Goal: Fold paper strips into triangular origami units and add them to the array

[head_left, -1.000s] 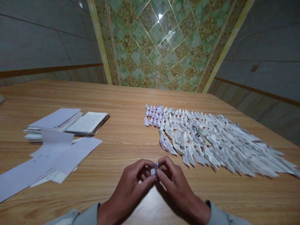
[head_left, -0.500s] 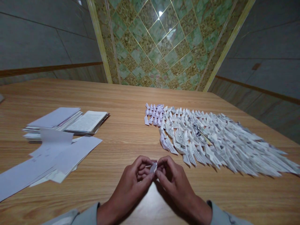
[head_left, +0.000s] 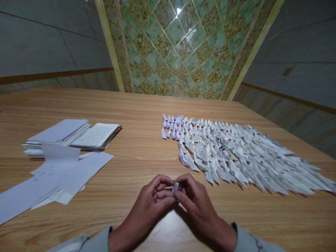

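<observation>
Held item: folded paper piece (head_left: 175, 188), white, matt.
Right-hand array: folded printed paper units (head_left: 236, 157), matt.
Left-hand sheets: white paper (head_left: 78, 175), smooth, matt.
Table: wood-grain top (head_left: 136, 105), smooth, low sheen.
Ceiling: green patterned panels (head_left: 181, 45), glossy.
Walls: grey panels (head_left: 39, 42), smooth, low sheen.
Sleeves: grey cloth (head_left: 97, 241), matt.

No word can be read anywhere: the open booklet (head_left: 96, 135) shows rows of printed lines too small to make out, the folded paper pieces (head_left: 236, 157) carry blurred scraps of print, and the loose white sheets (head_left: 78, 175) bear faint, illegible marks
</observation>
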